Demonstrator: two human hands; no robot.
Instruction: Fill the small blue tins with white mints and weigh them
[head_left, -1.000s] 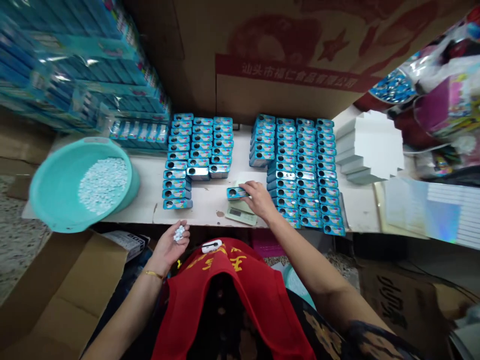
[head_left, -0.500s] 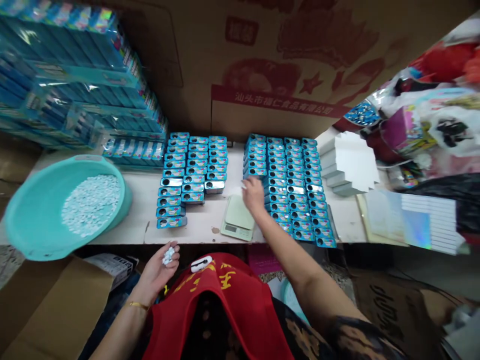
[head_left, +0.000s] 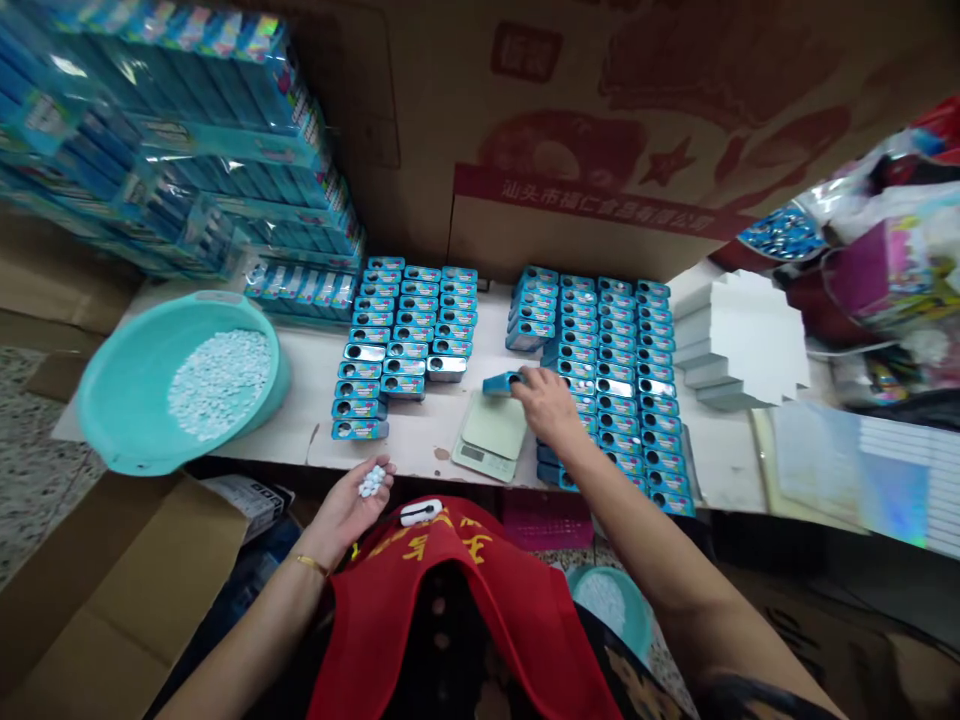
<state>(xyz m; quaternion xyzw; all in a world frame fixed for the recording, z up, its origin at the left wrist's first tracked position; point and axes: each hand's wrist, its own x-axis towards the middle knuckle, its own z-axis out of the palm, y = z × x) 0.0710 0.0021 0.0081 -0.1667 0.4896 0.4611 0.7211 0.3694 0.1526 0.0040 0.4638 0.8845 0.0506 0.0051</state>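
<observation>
My left hand [head_left: 354, 505] is cupped palm up near the table's front edge, with a small heap of pale tablets [head_left: 371, 481] in it. Between the fingers and thumb of my right hand [head_left: 550, 405] is a small blue box [head_left: 501, 383], tilted over the back edge of a pale kitchen scale [head_left: 491, 432]. Rows of matching blue boxes, each with a dark round hole, stand left of the scale [head_left: 409, 333] and right of it [head_left: 616, 388]. A turquoise basin [head_left: 97, 400] at the left contains many more pale tablets [head_left: 221, 385].
Wrapped packs of blue boxes [head_left: 217, 120] are stacked at the back left. A big cardboard carton [head_left: 585, 225] stands behind the rows. White folded card [head_left: 757, 335] lies at the right. An open carton [head_left: 142, 570] and another basin [head_left: 637, 620] are below table height.
My right hand has taken hold of a blue box and brought it over the scale's back edge. My left hand still cradles its tablets. The camera view has shifted left.
</observation>
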